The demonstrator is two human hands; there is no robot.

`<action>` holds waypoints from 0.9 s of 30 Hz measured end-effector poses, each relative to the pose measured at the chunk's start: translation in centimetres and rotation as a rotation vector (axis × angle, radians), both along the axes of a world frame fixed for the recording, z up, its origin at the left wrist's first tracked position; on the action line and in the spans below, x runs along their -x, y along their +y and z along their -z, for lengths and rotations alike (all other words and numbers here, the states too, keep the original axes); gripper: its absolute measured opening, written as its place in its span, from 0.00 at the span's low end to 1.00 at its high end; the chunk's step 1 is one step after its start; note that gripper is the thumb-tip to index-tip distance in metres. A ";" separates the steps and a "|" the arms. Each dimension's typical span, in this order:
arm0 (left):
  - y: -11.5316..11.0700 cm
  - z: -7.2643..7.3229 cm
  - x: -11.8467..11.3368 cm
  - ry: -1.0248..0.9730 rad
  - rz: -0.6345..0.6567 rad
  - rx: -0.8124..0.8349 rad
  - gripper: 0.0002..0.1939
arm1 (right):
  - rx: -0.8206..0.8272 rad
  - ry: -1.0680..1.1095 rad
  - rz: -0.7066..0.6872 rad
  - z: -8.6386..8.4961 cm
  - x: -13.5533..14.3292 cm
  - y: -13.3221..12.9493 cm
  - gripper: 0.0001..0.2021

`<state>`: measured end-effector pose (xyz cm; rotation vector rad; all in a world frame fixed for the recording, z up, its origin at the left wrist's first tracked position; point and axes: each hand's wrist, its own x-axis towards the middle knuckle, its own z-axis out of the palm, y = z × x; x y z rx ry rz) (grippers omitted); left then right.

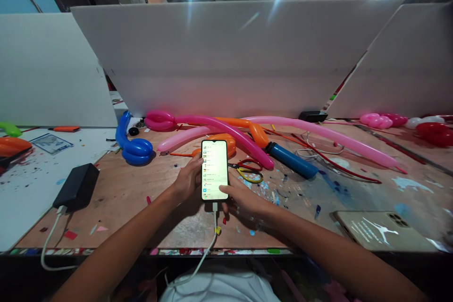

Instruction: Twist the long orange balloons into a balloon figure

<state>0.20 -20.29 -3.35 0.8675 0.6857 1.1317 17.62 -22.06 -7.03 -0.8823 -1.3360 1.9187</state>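
Note:
Both my hands hold an upright smartphone [214,170] over the table, its lit screen showing a list with small icons. My left hand [189,177] grips the phone's left edge, its remaining fingers hidden behind. From the right, my right hand [240,196] wraps the lower corner with the thumb on the screen. A white charging cable [214,217] runs from the phone's bottom edge down toward my lap. Just behind the phone lie scissors [250,175] with red and yellow handles, a magenta balloon [226,133] and an orange balloon [260,134].
A blue balloon pump [293,160] and a long pink balloon [339,139] lie right of centre. At left are a twisted blue balloon [137,151] and a black power bank [77,188]. A second phone [382,230] rests face down at right. White panels [230,56] stand behind.

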 end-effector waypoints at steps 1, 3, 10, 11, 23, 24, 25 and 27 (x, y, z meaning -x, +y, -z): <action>0.0 0.1 0.0 0.008 -0.001 0.008 0.23 | 0.004 -0.002 0.006 0.0 0.0 0.0 0.25; 0.0 0.1 0.0 0.021 0.000 0.014 0.23 | 0.011 -0.002 0.014 0.1 0.1 0.0 0.25; -0.1 -0.3 -0.1 0.035 -0.005 0.014 0.23 | 0.016 0.009 0.006 -0.5 0.2 -0.3 0.23; -0.1 -0.3 -0.1 0.038 -0.004 0.013 0.22 | 0.014 0.006 0.002 -0.5 0.2 -0.3 0.23; -0.1 -0.2 -0.2 0.045 0.004 -0.011 0.23 | -0.012 -0.011 -0.001 -0.6 0.2 -0.3 0.21; -0.2 -0.3 -0.2 0.037 0.001 -0.009 0.23 | -0.015 -0.017 -0.001 -0.6 0.1 -0.3 0.22; -0.2 -0.3 -0.2 0.031 -0.001 -0.008 0.23 | -0.018 -0.020 -0.001 -0.6 0.1 -0.3 0.22; -0.2 -0.3 -0.3 0.020 0.001 -0.006 0.23 | -0.023 -0.017 -0.002 -0.6 0.1 -0.3 0.23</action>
